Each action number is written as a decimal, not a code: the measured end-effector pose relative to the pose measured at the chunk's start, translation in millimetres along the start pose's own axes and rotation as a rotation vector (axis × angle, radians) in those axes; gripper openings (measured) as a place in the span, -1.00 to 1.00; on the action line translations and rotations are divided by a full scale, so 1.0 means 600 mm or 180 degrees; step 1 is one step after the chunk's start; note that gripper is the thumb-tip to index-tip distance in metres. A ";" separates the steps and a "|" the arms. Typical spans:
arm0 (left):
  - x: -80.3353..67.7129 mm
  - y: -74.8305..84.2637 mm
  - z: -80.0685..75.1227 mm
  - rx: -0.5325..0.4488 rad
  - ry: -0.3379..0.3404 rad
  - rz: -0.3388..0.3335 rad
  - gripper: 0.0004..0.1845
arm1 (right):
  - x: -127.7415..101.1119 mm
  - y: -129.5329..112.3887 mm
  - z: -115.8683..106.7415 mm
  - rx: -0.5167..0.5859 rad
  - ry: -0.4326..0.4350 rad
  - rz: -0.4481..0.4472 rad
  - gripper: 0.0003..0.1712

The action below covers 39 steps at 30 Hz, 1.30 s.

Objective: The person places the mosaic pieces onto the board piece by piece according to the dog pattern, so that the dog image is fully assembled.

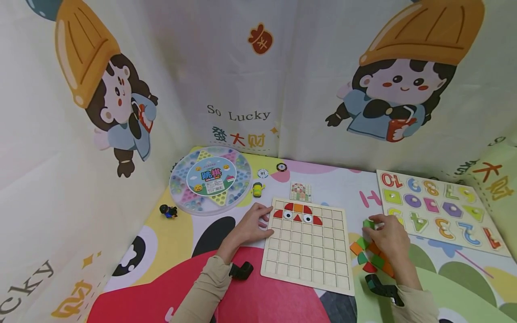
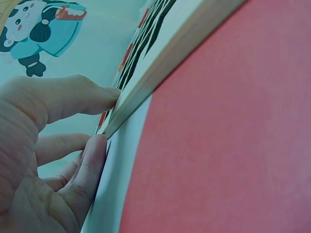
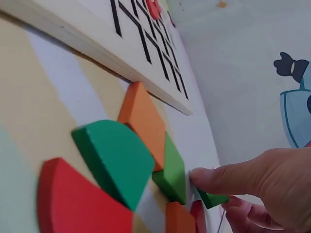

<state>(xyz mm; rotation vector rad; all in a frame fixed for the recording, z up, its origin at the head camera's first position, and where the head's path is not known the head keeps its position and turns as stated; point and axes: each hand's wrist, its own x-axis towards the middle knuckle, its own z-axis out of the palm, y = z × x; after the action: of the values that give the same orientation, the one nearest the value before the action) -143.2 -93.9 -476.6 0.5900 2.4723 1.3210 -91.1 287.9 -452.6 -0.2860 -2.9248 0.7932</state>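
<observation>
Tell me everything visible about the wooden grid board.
The wooden grid board is a pale, square, plywood-looking panel lying flat on the colourful play mat. Dark lines divide it into small square cells, most empty. The top rows hold red quarter-round pieces, an orange square, a red triangle and two white eye pieces, forming a face. The left hand touches its left edge with fingertips and thumb. Loose coloured pieces lie just right of it, apart.

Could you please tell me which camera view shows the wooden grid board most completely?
The head view: the whole wooden grid board shows there, with red and orange pieces in its top rows. The left wrist view shows only its edge, touched by the left hand. The right wrist view shows one corner, beside the loose pieces.
</observation>
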 end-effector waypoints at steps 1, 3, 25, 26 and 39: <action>0.000 0.000 0.000 0.0001 -0.0004 -0.0010 -0.23 | 0.000 -0.001 -0.002 -0.0004 -0.0004 -0.0011 -0.58; 0.000 0.000 0.000 0.0002 -0.0001 -0.0002 -0.24 | 0.000 -0.002 -0.005 -0.0007 -0.0008 -0.0035 -0.65; 0.000 0.005 -0.001 0.0018 -0.0019 -0.0056 -0.24 | 0.010 -0.039 -0.017 0.0747 -0.0281 -0.0114 -0.74; 0.000 0.004 -0.001 0.0018 -0.0022 -0.0066 -0.24 | 0.011 -0.044 -0.014 0.0782 -0.0284 -0.0134 -0.74; 0.000 0.001 0.000 0.0023 -0.0028 -0.0004 -0.23 | 0.021 -0.098 0.030 0.1033 -0.0342 -0.0193 -0.75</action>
<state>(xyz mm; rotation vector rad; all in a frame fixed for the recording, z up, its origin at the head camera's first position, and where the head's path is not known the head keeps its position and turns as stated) -142.9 -93.6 -475.8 0.5946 2.4708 1.3068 -115.0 231.6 -437.5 -0.1293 -2.8193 1.2873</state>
